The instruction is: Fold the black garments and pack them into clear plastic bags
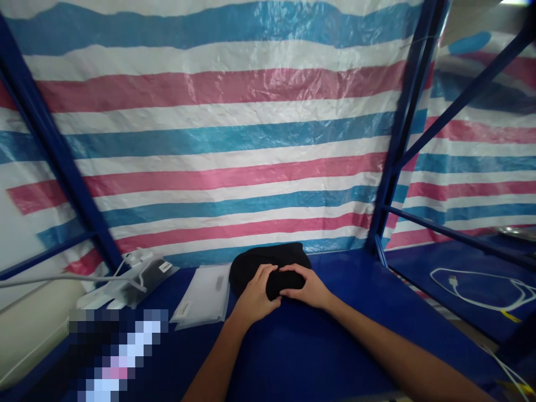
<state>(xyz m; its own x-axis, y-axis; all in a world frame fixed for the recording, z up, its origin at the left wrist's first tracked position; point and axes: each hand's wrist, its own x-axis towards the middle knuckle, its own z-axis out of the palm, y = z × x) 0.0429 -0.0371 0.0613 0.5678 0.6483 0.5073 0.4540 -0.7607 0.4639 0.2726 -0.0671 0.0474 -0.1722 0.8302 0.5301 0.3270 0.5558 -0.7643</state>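
Note:
A black, soft-looking item (251,265) lies at the back of the blue tabletop, close to the striped sheet. Between my hands is a smaller rounded black bundle (285,283), in front of the larger item. My left hand (258,296) curves round the bundle's left side, fingers on top and thumb low. My right hand (307,285) grips it from the right with bent fingers and the thumb below. Both black things look alike, and I cannot tell whether they are joined.
Flat translucent plastic bags (203,296) lie left of the black item. Further left are a white power strip with cables (125,285) and a pale rounded object (39,329). Blue metal posts (389,167) frame the table. A white cable (473,298) rests on the right-hand surface.

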